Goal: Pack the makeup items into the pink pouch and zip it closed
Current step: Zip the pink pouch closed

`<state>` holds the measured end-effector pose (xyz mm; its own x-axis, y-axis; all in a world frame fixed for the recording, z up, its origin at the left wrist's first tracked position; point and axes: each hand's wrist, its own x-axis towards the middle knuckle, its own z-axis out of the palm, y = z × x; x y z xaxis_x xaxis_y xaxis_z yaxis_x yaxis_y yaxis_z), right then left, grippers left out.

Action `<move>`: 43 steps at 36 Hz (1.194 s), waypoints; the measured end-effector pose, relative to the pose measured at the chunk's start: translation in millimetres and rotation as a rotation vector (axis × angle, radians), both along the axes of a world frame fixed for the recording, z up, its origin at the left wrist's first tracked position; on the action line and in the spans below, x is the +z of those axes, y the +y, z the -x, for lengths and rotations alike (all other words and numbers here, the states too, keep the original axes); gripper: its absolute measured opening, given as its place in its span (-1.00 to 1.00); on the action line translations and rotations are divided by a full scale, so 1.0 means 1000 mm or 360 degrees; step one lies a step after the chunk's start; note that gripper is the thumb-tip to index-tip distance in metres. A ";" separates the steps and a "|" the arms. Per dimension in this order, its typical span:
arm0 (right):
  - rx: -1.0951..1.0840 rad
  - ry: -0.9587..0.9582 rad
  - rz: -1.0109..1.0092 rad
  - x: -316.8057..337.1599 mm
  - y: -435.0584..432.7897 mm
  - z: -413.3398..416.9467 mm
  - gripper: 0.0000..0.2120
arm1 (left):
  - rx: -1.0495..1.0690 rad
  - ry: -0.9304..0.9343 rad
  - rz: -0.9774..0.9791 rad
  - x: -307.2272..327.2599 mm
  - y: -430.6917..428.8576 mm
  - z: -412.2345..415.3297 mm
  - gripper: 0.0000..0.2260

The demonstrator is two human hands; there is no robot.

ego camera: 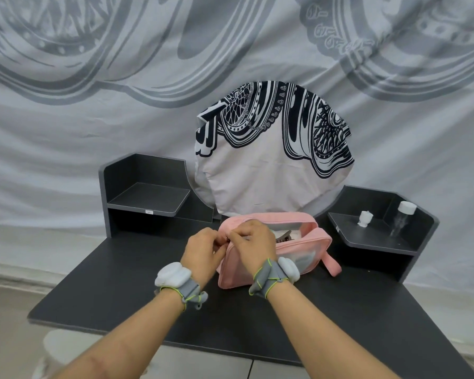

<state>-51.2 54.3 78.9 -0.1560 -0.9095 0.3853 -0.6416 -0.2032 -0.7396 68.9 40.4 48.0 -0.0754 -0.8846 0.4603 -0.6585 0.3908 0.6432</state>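
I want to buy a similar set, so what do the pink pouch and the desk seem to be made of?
The pink pouch looks like matte woven fabric with a frosted, see-through plastic panel: contents show dimly through it. The desk looks like dark grey laminated board with a smooth matte finish and pale edge lines; its core cannot be told.

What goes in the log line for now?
both hands: left hand, right hand | at zipper, pink pouch | pouch: partly open

Light was even and soft, shadows faint under the hands [227, 250]. Wide-angle bending curved the desk [121, 296] edges; corners looked slightly blurred.
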 end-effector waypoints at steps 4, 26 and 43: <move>-0.0019 0.0177 0.0045 0.001 -0.001 -0.007 -0.90 | 0.0006 -0.0061 0.0014 0.004 -0.003 -0.009 -0.91; -0.0134 0.0061 0.0069 0.024 -0.003 0.011 -0.82 | 0.0284 -0.0635 -0.0238 0.037 -0.004 0.006 -0.80; -0.0156 0.0298 -0.0019 0.029 -0.002 0.016 -0.91 | 0.0167 -0.0943 -0.0143 0.056 -0.019 0.031 -0.87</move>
